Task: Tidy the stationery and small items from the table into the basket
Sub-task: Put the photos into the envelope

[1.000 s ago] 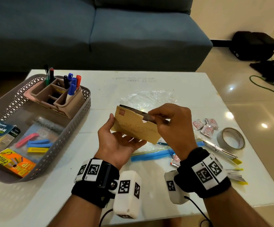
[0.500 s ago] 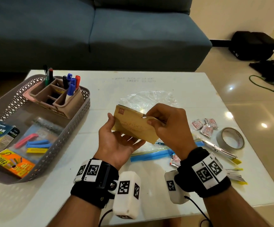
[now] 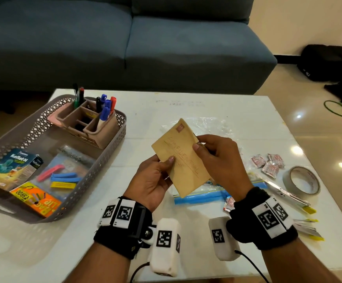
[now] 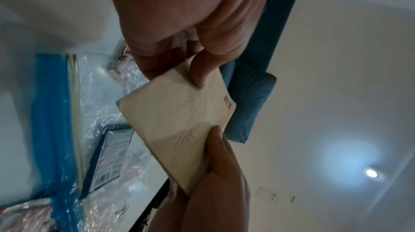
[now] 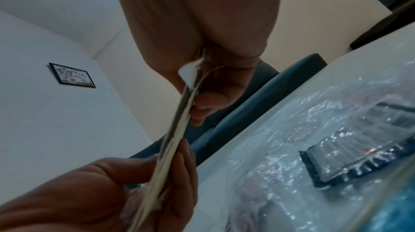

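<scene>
Left hand [image 3: 152, 181]: bare, no glove or ring; forearm bare, no sleeve.
Left wrist band [image 3: 123, 227]: wide black fabric strap just behind the left hand; two white square-coded marker tiles side by side on its top, a black plastic bracket beside them.
Left camera pod [image 3: 165, 245]: white rounded block on the strap's inner side, joined by a silver screw; black-and-white codes on two faces; thin black cable leaves its rear.
Right hand [image 3: 220, 160]: bare, forearm bare.
Right wrist band [image 3: 262, 223]: black fabric strap with two white code tiles.
Right camera pod [image 3: 222, 238]: white block with one code, black cable trailing back.
</scene>
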